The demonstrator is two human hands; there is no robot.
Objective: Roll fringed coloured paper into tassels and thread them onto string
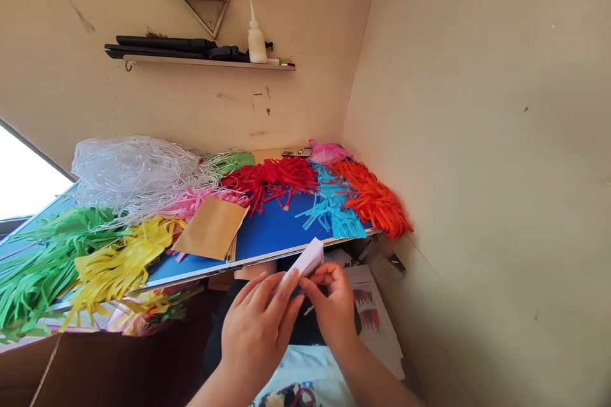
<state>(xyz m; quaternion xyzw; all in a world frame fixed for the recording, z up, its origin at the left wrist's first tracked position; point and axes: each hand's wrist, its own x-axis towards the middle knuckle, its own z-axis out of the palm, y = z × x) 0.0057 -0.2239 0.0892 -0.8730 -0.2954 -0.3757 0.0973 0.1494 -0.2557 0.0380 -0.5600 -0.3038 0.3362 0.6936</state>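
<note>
While green fringe and yellow fringe are draped over the blue table's left end, a brown card is noted beside them; by the left hand and the right hand, folded pale paper is pinched near the table's front edge; orange fringe is seen rightmost

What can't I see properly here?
Head view: lower end of the pale paper, hidden by the left hand and right hand.
Head view: some tips of the left green fringe, cut off by the left edge.
Head view: part of the pink fringe, behind the brown card.
Head view: details on the printed sheet, too small.
</note>
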